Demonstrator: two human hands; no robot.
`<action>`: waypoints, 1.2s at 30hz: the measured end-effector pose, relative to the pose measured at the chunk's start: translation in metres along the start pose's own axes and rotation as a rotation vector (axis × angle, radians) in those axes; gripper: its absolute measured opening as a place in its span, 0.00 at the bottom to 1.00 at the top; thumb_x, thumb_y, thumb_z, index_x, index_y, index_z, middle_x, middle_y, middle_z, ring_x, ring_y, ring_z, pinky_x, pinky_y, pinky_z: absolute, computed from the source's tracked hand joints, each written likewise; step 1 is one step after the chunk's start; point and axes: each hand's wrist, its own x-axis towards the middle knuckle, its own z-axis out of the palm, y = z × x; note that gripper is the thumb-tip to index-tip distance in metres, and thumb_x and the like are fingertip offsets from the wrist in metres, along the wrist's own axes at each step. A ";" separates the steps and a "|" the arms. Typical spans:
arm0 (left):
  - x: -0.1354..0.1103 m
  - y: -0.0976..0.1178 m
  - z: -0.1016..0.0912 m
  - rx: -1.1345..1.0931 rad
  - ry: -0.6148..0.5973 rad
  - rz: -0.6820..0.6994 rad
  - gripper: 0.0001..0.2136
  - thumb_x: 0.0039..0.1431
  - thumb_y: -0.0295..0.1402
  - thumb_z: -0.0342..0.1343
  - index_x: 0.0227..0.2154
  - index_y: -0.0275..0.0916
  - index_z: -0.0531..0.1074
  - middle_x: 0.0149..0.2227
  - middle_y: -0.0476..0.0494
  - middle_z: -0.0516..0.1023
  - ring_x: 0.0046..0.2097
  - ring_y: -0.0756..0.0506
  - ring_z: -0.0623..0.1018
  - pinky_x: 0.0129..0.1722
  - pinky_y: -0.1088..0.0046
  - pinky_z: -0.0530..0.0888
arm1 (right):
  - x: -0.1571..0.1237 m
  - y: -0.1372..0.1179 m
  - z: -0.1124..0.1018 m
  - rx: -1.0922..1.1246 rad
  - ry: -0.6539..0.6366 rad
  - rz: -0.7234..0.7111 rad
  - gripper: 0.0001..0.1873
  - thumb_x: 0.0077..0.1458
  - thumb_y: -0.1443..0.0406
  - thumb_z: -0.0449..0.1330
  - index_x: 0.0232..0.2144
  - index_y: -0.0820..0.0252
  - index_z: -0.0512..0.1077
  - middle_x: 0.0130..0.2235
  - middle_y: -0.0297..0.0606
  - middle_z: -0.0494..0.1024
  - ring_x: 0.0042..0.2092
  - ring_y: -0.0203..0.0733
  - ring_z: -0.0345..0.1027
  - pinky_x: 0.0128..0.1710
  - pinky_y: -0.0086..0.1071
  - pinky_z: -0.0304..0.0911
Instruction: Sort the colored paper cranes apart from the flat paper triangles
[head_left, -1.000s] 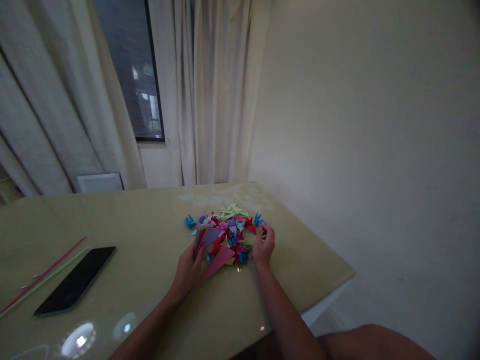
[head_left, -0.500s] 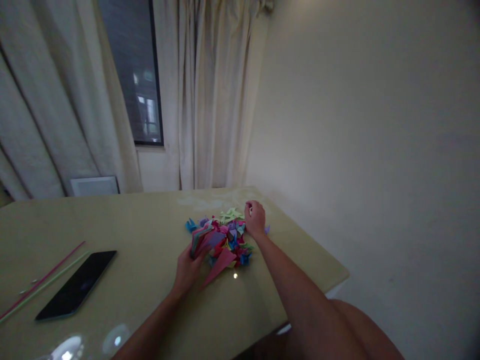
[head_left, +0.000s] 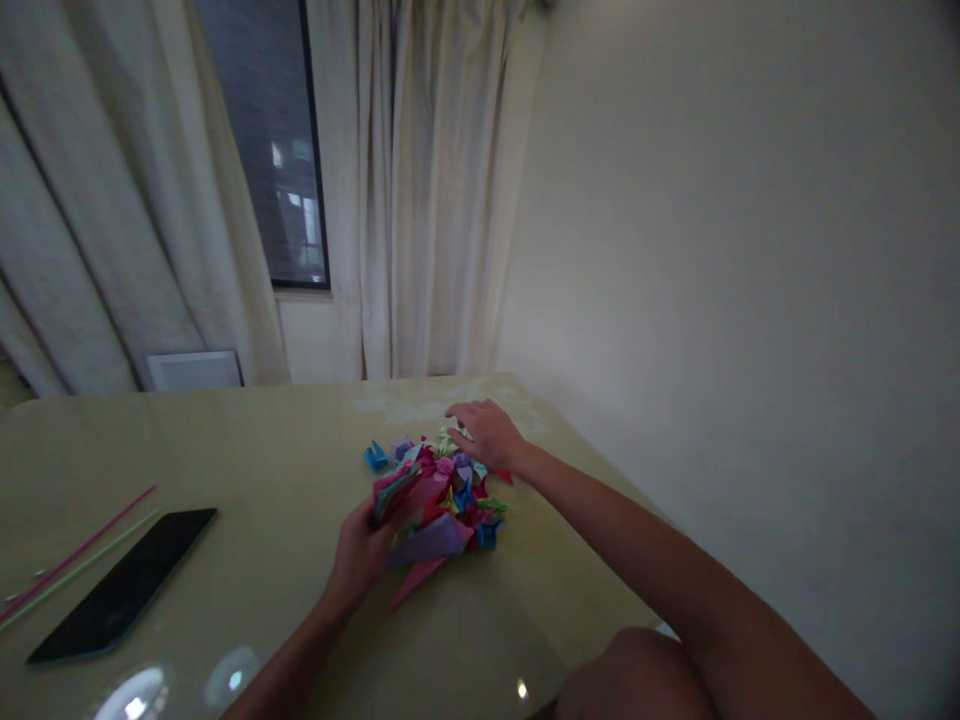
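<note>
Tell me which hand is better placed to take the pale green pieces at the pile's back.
Probably the right hand: its open fingers are beside the pale green pieces, while the left hand holds coloured papers.

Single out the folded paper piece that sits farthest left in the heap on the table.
The blue folded piece just beyond the papers in the left hand; the other loose pieces all lie farther right.
</note>
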 end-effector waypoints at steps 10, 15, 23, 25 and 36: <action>0.098 0.038 0.037 0.234 -0.201 0.062 0.24 0.60 0.55 0.52 0.27 0.38 0.77 0.23 0.47 0.75 0.28 0.44 0.72 0.29 0.70 0.67 | -0.061 0.025 0.021 0.428 0.627 0.413 0.12 0.65 0.62 0.55 0.48 0.58 0.72 0.49 0.43 0.71 0.40 0.42 0.69 0.44 0.38 0.70; 0.133 0.036 0.056 0.249 -0.233 0.067 0.22 0.56 0.53 0.58 0.34 0.36 0.80 0.30 0.45 0.81 0.34 0.41 0.77 0.34 0.69 0.70 | -0.071 0.026 0.042 0.454 0.623 0.405 0.14 0.63 0.63 0.57 0.50 0.57 0.70 0.51 0.44 0.69 0.42 0.43 0.68 0.47 0.40 0.71; 0.168 0.021 0.064 0.283 -0.166 0.022 0.20 0.56 0.53 0.55 0.29 0.39 0.74 0.26 0.45 0.76 0.28 0.44 0.74 0.28 0.70 0.68 | -0.057 0.072 0.038 0.297 0.523 0.435 0.17 0.60 0.64 0.59 0.51 0.56 0.71 0.53 0.45 0.68 0.48 0.48 0.70 0.51 0.45 0.70; 0.169 0.018 0.055 0.275 -0.142 0.012 0.22 0.58 0.56 0.51 0.29 0.40 0.73 0.26 0.46 0.76 0.26 0.45 0.73 0.26 0.71 0.68 | -0.055 0.083 0.037 0.218 0.445 0.459 0.16 0.59 0.65 0.60 0.50 0.57 0.72 0.52 0.46 0.70 0.51 0.50 0.70 0.53 0.46 0.68; 0.142 -0.020 0.016 0.262 -0.028 -0.009 0.26 0.53 0.58 0.58 0.34 0.35 0.76 0.26 0.49 0.75 0.28 0.46 0.71 0.27 0.72 0.67 | -0.060 0.116 0.073 0.091 0.036 0.716 0.21 0.64 0.47 0.61 0.50 0.52 0.76 0.58 0.50 0.72 0.57 0.60 0.68 0.52 0.53 0.63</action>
